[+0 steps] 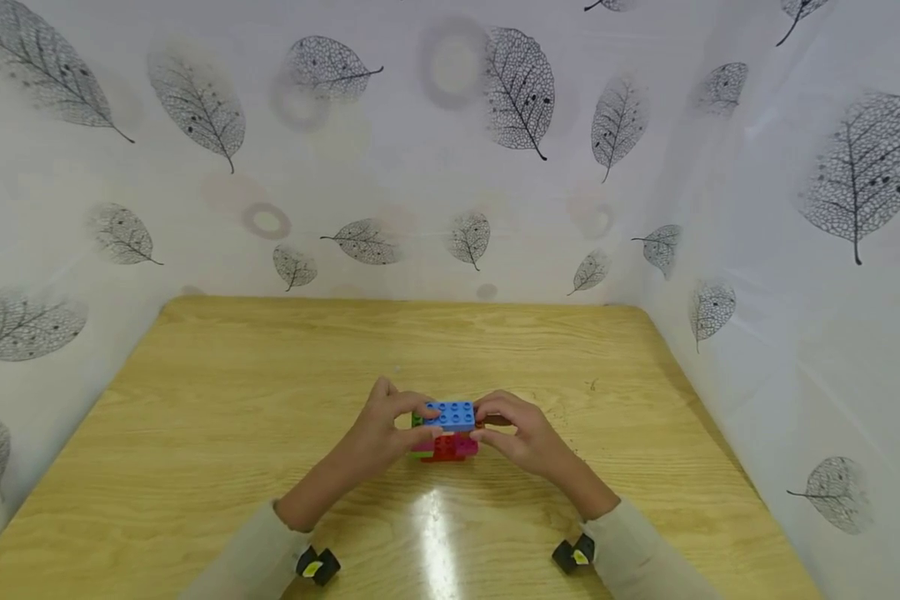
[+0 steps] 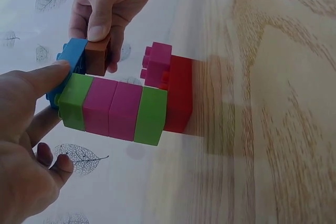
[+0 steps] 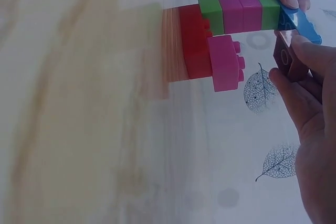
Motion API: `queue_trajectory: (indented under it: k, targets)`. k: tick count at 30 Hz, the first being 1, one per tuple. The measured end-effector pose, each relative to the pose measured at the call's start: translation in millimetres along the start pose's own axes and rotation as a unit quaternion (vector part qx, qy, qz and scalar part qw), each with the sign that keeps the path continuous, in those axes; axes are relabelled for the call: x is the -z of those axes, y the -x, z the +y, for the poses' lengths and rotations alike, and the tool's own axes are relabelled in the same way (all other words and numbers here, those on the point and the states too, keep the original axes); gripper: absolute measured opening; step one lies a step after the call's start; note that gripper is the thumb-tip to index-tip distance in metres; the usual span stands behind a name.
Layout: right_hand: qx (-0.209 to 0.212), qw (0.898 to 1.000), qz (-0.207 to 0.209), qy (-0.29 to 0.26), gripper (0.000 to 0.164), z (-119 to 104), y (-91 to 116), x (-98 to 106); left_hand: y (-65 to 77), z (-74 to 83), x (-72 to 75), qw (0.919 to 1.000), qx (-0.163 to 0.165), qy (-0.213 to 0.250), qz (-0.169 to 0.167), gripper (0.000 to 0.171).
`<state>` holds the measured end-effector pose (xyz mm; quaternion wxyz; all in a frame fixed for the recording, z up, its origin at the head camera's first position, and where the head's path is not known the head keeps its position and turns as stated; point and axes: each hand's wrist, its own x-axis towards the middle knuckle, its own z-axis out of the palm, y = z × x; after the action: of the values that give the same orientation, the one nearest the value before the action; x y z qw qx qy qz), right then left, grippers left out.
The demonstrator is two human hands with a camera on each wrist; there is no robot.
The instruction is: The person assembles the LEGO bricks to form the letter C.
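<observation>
A blue toy building brick [image 1: 450, 416] spans the top of a small brick build. My left hand [image 1: 381, 422] pinches its left end between thumb and finger. Under its right end is a brown brick [image 2: 96, 59], pinched by my right hand [image 1: 527, 432]. Beneath the blue brick's left end, a column of green and pink bricks [image 2: 111, 107] rises from a red brick [image 2: 180, 94] on the table. A separate pink brick [image 3: 224, 62] sits on the red brick's right end, with a gap between it and the brown brick.
The build stands on a wood-grain table [image 1: 270, 358], around the middle. White sheeting with a leaf print [image 1: 390, 167] hangs behind the table and along both sides. A black band piece [image 1: 318, 565] sits at the left wrist, another [image 1: 573, 554] at the right.
</observation>
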<state>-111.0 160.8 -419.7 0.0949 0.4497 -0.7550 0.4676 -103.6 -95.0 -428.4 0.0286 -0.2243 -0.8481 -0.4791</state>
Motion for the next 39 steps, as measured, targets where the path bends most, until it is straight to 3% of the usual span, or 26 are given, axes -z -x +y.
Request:
queue_trajectory:
  k: [7, 15, 22, 25, 29, 39]
  targets:
    - [-0.022, 1.000, -0.008, -0.006, 0.024, -0.8, -0.2, 1.7, 0.1, 1.4, -0.1, 0.9999, 0.009, -0.007, -0.003, 0.021]
    - [-0.043, 0.999, -0.028, -0.012, 0.023, 1.1, -0.2, 6.1, 1.0, 5.9, -2.5, 0.9975, 0.026, -0.065, 0.007, 0.025]
    - [-0.028, 0.998, -0.050, -0.021, 0.023, 4.0, 0.4, 7.7, 2.8, 4.6, -1.9, 0.9977, 0.066, -0.003, -0.017, 0.023]
    - [-0.022, 0.998, -0.055, -0.025, 0.025, 19.0, 5.6, 5.7, 3.7, 5.6, 0.4, 0.9966, 0.075, 0.020, -0.026, 0.022]
    - [-0.025, 0.998, -0.057, -0.024, 0.028, 36.8, 11.8, 2.6, 2.8, 5.3, 2.5, 0.9966, 0.062, 0.043, -0.033, 0.019]
    - [-0.012, 0.998, -0.047, -0.026, 0.032, 5.8, 0.5, 13.1, 3.5, 2.6, 15.7, 0.9986, 0.011, 0.040, -0.033, 0.018]
